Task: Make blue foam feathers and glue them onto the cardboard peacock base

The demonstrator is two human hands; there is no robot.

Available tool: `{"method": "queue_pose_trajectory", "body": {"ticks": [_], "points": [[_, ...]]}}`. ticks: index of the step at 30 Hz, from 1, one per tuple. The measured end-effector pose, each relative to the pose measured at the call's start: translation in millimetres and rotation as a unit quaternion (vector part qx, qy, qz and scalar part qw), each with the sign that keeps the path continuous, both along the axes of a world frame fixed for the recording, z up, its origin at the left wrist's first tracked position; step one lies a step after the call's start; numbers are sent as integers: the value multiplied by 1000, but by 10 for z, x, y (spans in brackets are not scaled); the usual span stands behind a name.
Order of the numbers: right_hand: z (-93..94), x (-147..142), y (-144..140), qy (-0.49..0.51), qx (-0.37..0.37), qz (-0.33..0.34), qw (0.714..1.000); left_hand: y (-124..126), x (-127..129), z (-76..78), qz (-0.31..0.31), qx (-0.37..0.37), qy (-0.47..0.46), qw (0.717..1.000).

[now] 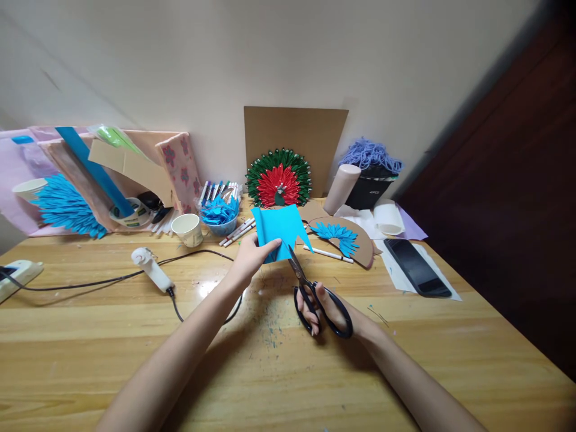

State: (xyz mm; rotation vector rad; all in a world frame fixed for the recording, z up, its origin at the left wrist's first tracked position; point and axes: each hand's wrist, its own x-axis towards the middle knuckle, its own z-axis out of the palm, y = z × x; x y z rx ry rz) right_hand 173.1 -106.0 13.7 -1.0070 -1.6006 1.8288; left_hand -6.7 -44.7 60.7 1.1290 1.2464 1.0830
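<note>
A sheet of bright blue paper (281, 225) is pinched in my left hand (252, 257), the thumb lying across its lower edge. Its right side has a notch cut out, leaving a pointed corner. My right hand (326, 303) has its fingers through the black handles of a pair of scissors (297, 270). The blade tips meet the paper's lower right edge, close to my left thumb. Beyond the hands, a cardboard fan shape (364, 243) bears blue petals (344, 236). A bowl of blue paper pieces (221, 222) stands left of the sheet.
On the left lie a white glue gun (152, 271) with a looping black cable and a power strip (20, 273). A paper cup (187, 230) stands behind them. A red-and-green petal piece (279, 180) leans on cardboard (294, 129) at the back. Right sits a phone (416, 268).
</note>
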Motion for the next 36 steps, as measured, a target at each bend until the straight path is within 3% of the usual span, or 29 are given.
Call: {"method": "queue_pose_trajectory", "body": {"ticks": [11,23,36], "points": [[1,10,-6,5,13,-2,1000,7,-7,6,-7,-5,10,1000],[-96,10,10,29,-33,-2,999,11,5,-51,-13,1,9,1000],[-121,-4,43,3,22,-18,1000,25,-8,-24,8,-3,7,1000]]}}
